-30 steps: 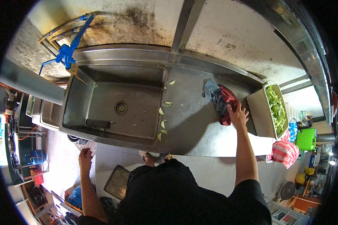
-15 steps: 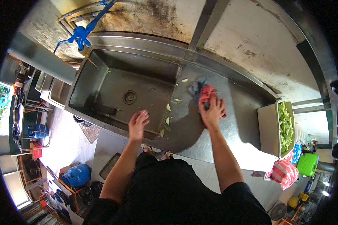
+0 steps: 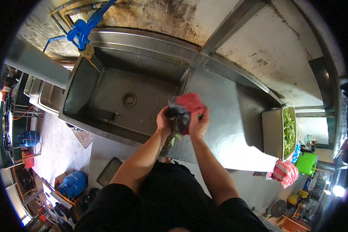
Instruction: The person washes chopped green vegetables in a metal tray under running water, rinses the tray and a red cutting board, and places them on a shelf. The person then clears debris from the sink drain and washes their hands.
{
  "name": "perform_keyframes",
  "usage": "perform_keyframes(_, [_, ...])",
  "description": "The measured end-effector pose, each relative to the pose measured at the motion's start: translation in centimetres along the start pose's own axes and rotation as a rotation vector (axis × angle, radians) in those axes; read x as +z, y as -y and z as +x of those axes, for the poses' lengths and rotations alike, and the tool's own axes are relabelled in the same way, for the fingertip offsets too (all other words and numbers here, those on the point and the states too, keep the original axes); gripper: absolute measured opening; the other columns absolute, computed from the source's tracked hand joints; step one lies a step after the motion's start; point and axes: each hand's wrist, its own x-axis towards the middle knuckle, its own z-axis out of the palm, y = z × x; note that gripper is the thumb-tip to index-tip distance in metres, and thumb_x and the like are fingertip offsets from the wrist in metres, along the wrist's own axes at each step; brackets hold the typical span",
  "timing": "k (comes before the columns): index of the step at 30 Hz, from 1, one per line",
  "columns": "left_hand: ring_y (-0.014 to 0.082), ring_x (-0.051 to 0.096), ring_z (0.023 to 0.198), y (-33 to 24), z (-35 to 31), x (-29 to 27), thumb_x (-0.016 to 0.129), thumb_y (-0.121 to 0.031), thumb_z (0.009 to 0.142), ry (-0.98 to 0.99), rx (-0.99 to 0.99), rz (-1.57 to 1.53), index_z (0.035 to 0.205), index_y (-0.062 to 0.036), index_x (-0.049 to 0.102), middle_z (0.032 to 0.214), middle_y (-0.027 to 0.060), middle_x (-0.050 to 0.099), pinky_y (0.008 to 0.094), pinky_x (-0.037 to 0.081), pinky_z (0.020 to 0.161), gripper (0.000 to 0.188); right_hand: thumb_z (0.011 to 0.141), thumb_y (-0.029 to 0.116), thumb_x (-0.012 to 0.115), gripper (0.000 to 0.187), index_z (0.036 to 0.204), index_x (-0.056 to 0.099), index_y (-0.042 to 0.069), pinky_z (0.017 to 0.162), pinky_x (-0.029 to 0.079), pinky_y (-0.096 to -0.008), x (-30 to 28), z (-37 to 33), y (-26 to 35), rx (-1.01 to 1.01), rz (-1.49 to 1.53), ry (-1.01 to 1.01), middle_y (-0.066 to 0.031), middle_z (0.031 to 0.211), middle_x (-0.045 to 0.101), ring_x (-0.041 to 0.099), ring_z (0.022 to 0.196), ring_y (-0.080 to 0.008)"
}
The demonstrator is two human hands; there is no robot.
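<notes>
A crumpled red and grey cloth is bunched between my two hands over the right rim of the steel sink. My right hand grips its red side with curled fingers. Against the grey side, my left hand is closed, its fingertips partly hidden by the cloth. Just below the hands, pale green vegetable scraps lie by the sink's edge. The steel counter to the right looks wet and shiny.
A blue tap stands at the sink's far left corner. On the counter's right end is a beige tub of sliced green vegetables. A red-striped bag sits beyond it. At lower left is a blue gas cylinder.
My right hand has brought the cloth leftward from the counter to the sink's edge. My left hand has moved right to meet it. The scraps along the rim no longer show, except near my hands.
</notes>
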Motion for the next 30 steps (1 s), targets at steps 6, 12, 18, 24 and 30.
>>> perform_keyframes(6, [0.0293, 0.058, 0.11, -0.9, -6.1, -1.4, 0.044, -0.018, 0.094, 0.093, 0.0, 0.258, 0.119, 0.0015, 0.061, 0.115, 0.0141, 0.063, 0.043, 0.043, 0.1, 0.036, 0.092, 0.014, 0.063, 0.031, 0.118, 0.059, -0.002, 0.082, 0.046, -0.0305, -10.7, 1.8, 0.1, 0.146, -0.175, 0.047, -0.0103, 0.103, 0.065, 0.057, 0.093, -0.0161])
perform_keyframes(12, [0.0195, 0.06, 0.108, 0.6, -9.0, -1.1, 0.045, -0.025, 0.1, -0.103, 0.112, 0.537, 0.115, -0.001, 0.063, 0.116, 0.0106, 0.064, 0.0327, 0.047, 0.092, 0.034, 0.078, 0.006, 0.069, 0.056, 0.132, 0.054, 0.003, 0.112, 0.03, -0.0506, -8.2, -4.7, -2.4, -0.289, -0.54, 0.259, -0.0213, 0.131, 0.056, 0.044, 0.132, -0.0394])
perform_keyframes(18, [0.0242, 0.059, 0.109, -1.2, -9.4, -0.9, 0.042, -0.041, 0.1, -0.111, -0.138, 0.109, 0.121, -0.0096, 0.062, 0.118, 0.0066, 0.063, 0.0382, 0.043, 0.1, 0.043, 0.079, 0.009, 0.067, 0.053, 0.13, 0.053, 0.003, 0.114, 0.025, -0.0511, 0.6, -10.4, 0.2, -0.239, -0.311, 0.386, -0.0182, 0.134, 0.054, 0.04, 0.135, -0.0378])
perform_keyframes(24, [0.027, 0.062, 0.1, -0.5, -7.7, -0.7, 0.046, -0.037, 0.095, -0.283, -0.135, 0.048, 0.112, -0.0085, 0.063, 0.107, 0.0065, 0.066, 0.0422, 0.048, 0.092, 0.038, 0.091, 0.011, 0.059, 0.032, 0.12, 0.057, -0.002, 0.095, 0.045, -0.0397, 0.7, -7.3, 0.8, 0.158, 0.264, 0.338, -0.0148, 0.115, 0.062, 0.059, 0.107, -0.0259])
perform_keyframes(30, [0.0245, 0.064, 0.082, 0.8, -5.6, -2.0, 0.049, -0.021, 0.093, -0.459, 0.069, -0.002, 0.098, -0.0035, 0.064, 0.093, 0.0108, 0.067, 0.038, 0.053, 0.075, 0.024, 0.097, 0.023, 0.055, 0.031, 0.118, 0.056, 0.001, 0.088, 0.047, -0.034, -3.9, 2.1, 1.1, 0.293, 0.555, -0.078, -0.0068, 0.109, 0.062, 0.058, 0.096, -0.0205])
